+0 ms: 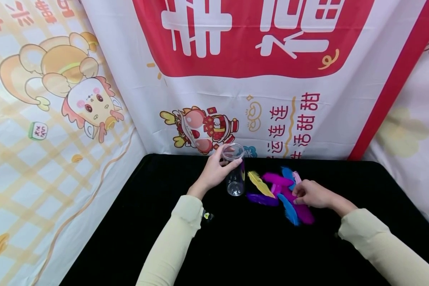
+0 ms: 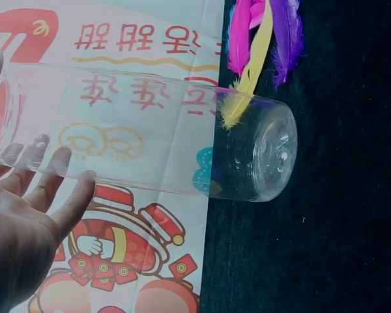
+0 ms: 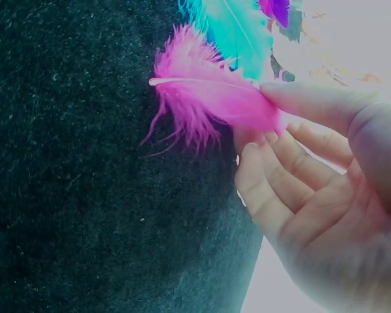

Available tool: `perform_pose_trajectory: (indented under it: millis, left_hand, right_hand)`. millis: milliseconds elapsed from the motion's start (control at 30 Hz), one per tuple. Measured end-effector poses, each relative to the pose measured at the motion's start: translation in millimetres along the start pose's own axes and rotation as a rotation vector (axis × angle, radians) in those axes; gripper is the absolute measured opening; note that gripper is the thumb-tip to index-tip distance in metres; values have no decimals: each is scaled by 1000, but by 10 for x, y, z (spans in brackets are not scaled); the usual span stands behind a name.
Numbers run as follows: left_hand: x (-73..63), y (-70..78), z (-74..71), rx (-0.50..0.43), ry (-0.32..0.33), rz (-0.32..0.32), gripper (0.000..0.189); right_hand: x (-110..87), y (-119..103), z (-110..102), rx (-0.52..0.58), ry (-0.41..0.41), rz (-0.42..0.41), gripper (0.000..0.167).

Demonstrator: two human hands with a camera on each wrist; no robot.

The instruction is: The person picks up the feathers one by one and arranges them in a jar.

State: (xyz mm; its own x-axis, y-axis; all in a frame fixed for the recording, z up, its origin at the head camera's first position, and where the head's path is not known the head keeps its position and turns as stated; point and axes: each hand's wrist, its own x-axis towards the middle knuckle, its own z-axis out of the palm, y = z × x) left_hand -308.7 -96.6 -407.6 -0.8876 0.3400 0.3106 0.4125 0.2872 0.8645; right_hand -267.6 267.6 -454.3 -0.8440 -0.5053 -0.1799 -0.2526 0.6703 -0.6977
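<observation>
A tall clear cylindrical jar [image 1: 234,186] is gripped near its rim by my left hand [image 1: 213,170], thumb on one side and fingers on the other. In the left wrist view, nothing shows inside its transparent wall [image 2: 247,156]. At the right, my right hand [image 1: 316,194] is over a loose pile of feathers. Its thumb and fingers pinch one end of a pink feather [image 3: 208,98]. Around it lie a yellow feather [image 1: 260,184], a purple feather [image 1: 262,199], a blue feather [image 1: 290,210] and several magenta feathers [image 1: 304,214].
Black cloth covers the table [image 1: 243,246]. A printed white and red curtain [image 1: 207,91] hangs behind its far edge, and a checked one [image 1: 57,159] hangs on the left. A small dark object with a yellow-green mark [image 1: 208,216] is by my left cuff.
</observation>
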Motion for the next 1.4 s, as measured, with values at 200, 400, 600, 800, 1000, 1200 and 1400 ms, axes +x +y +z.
perform_pose_trajectory:
  millis: [200,400,600,800,1000,1200,1400]
  left_hand:
    - [-6,-1,-1,6,3,5,65]
    - [2,1,0,7,3,2,63]
    - [7,5,-2,7,2,-11,59]
    - [6,19,1,13,2,-25,56]
    - [-2,22,-4,13,-8,-25,61]
    - [-7,36,-1,18,-2,-33,57]
    - [-6,33,1,13,-3,-33,56]
  right_hand:
    - [-7,12,-7,13,-3,-7,10]
    - [-31,-21,-31,33,-9,-3,9]
    - [-47,-51,-53,41,-16,10,9]
    - [-53,-55,-66,49,-22,12,9]
    - [-60,-59,-86,60,-31,6,8]
    - [-76,-94,-128,72,-26,7,8]
    - [-93,-115,-164,94,-17,12,12]
